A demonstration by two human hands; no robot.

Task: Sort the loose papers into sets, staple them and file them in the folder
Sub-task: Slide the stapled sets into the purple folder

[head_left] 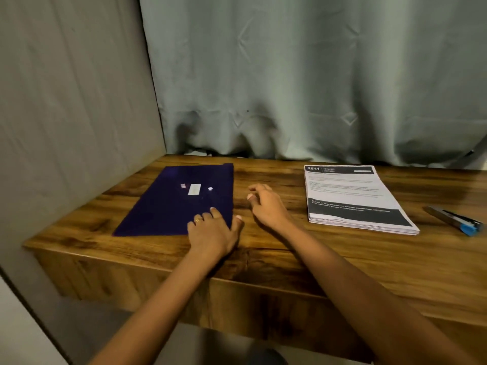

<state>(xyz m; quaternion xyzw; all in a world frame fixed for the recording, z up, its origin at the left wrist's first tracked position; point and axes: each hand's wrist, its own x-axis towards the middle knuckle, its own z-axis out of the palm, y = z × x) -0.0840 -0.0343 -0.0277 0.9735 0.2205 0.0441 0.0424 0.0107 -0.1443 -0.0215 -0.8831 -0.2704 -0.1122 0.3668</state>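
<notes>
two bare hands reach over a wooden table [342, 262] set against a grey-green curtain [316, 75]. the left hand [210, 233], a ring [197, 220] on one finger, lies flat on the near right corner of a dark purple folder [168, 206], fingers straight and slightly apart, thumb off the edge on the wood. the right hand [266, 204] is just beside the folder's right edge, fingers loosely curled and holding nothing. the folder lies closed at the left of the table, a white label [194, 189] on its cover. a stack of papers [353, 198] sits well apart at the right, untouched, and a grey stapler [458, 219] with a blue end lies beyond it.
</notes>
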